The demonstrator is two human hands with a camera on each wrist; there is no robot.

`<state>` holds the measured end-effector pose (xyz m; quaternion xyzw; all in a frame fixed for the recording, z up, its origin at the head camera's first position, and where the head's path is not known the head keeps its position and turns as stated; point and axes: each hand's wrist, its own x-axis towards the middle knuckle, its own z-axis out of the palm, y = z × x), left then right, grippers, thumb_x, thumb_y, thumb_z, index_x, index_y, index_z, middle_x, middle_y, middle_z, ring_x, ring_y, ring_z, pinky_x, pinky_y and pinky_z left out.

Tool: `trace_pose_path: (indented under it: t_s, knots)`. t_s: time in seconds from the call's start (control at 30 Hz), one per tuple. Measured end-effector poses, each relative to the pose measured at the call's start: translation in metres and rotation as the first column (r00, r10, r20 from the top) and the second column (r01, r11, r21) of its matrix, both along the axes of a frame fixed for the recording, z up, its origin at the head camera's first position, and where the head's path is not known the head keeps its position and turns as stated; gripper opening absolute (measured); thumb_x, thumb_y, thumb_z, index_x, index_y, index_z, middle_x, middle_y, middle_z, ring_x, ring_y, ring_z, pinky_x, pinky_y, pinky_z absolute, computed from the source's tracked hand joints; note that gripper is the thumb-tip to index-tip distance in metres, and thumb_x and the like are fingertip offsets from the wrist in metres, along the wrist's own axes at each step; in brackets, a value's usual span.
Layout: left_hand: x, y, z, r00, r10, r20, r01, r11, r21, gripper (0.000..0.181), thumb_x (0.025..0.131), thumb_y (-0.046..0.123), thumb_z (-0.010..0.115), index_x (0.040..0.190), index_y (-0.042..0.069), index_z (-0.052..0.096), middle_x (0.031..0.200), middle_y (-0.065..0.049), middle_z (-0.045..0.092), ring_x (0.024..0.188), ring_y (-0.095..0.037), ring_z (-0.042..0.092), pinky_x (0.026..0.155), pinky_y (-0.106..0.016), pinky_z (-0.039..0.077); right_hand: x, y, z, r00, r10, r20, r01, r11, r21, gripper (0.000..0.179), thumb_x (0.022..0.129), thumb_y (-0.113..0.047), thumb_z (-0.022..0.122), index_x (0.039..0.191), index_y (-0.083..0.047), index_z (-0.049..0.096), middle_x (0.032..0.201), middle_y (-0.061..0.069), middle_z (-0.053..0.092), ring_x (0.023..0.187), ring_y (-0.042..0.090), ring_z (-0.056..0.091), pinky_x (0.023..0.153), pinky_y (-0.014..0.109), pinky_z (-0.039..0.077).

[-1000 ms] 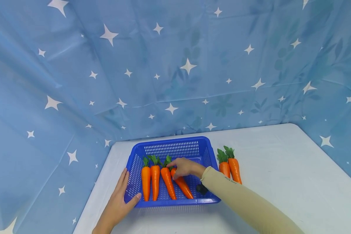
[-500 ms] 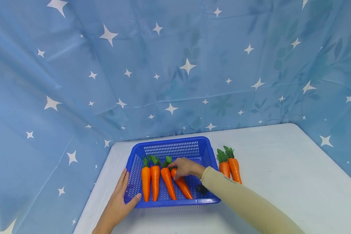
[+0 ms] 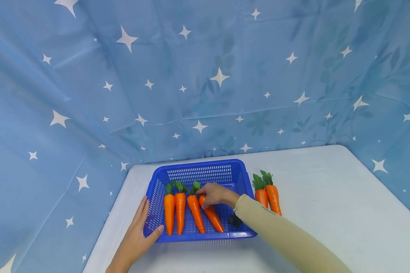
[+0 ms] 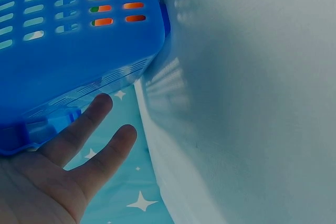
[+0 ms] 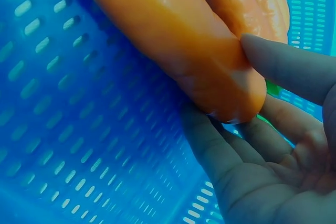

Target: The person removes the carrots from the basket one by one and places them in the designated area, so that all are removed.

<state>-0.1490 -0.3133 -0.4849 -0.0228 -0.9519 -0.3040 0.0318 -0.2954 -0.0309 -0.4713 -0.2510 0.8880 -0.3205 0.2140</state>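
A blue plastic basket (image 3: 240, 236) with slotted walls stands on the table, with several orange, green-leaved carrots lying side by side in it. My right hand (image 3: 214, 195) reaches in and holds the rightmost carrot (image 3: 213, 220) by its thick leafy end. In the right wrist view, thumb and fingers (image 5: 202, 135) lie around that end, and the carrot (image 5: 173, 40) slants away; its leaves are mostly hidden. Left of it lies another carrot (image 3: 196, 214), leaves close to my fingertips. My left hand (image 3: 136, 235) spreads along the basket's left side, fingers extended and thumb at the near corner.
Two more carrots (image 3: 274, 197) lie on the white table (image 3: 328, 204) just right of the basket, partly covered by my right sleeve. A small black object (image 3: 234, 221) shows beside that sleeve. A blue star-patterned curtain (image 3: 205, 94) hangs behind the table.
The held carrot's tip has shifted very slightly left. Both hands stay almost where they were, and the head view has drifted a little.
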Motion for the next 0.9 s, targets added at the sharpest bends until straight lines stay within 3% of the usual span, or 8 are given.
trace_pose_path:
  t_s: [0.47,0.7,0.9]
  knots:
    - [-0.001,-0.001,-0.001,1.0,0.007,0.0,-0.007,1.0,0.001,0.103,0.098,0.056,0.066,0.171,0.004,0.016,0.178,-0.018,0.008,0.156,-0.054,0.023,0.107,-0.075,0.034,-0.003,0.002,0.007,0.998,-0.041,0.042,0.046,0.993,-0.11,0.059,0.082,-0.001,0.084,0.139,-0.001,0.071,0.135,0.013,0.072,0.099,0.019,0.063,0.095,0.037,0.056]
    - [0.0,0.0,0.001,1.0,0.012,-0.003,-0.012,1.0,-0.001,0.103,0.097,0.056,0.067,0.171,0.004,0.017,0.179,-0.018,0.008,0.156,-0.054,0.023,0.106,-0.075,0.034,-0.002,0.003,0.012,0.997,-0.051,0.066,0.061,0.985,-0.161,0.059,0.082,-0.001,0.084,0.14,-0.001,0.07,0.131,0.01,0.072,0.092,0.02,0.061,0.086,0.034,0.053]
    - [-0.001,0.001,-0.001,1.0,0.008,-0.008,-0.008,1.0,0.002,0.103,0.097,0.055,0.067,0.171,0.002,0.018,0.178,-0.019,0.009,0.156,-0.054,0.022,0.106,-0.075,0.034,-0.002,0.003,0.013,0.995,-0.06,0.086,0.076,0.975,-0.206,0.06,0.084,-0.003,0.084,0.142,-0.001,0.069,0.141,0.013,0.069,0.112,0.021,0.064,0.102,0.042,0.054]
